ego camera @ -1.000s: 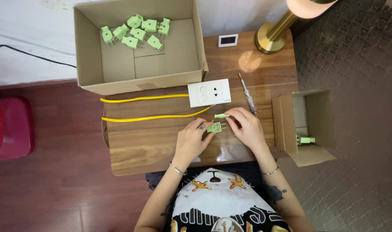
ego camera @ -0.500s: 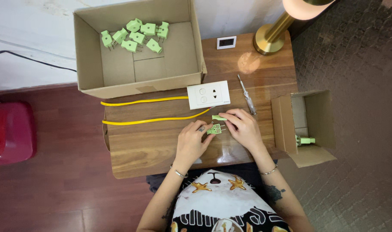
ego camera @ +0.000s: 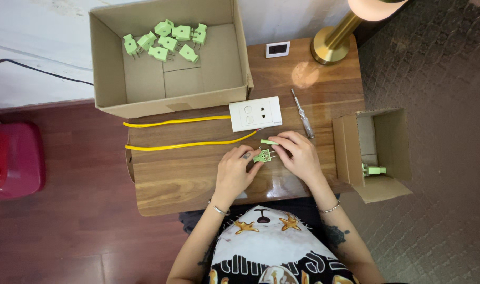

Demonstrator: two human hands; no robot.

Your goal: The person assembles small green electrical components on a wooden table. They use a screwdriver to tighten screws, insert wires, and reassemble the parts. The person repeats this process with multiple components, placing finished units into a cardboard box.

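evidently mid-assembly: the left hand (ego camera: pixel 235 171) pinches the open green plug half (ego camera: pixel 263 155) just above the desk (ego camera: pixel 187 181); the right hand (ego camera: pixel 299 154) grips its loose green cover (ego camera: pixel 269 142) beside the yellow wires (ego camera: pixel 190 144); next, careful alignment seems needed.

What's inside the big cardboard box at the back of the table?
The big cardboard box holds seven or so light green plugs, loose near its far-left corner. The rest is bare cardboard floor. The near wall hides a thin strip.
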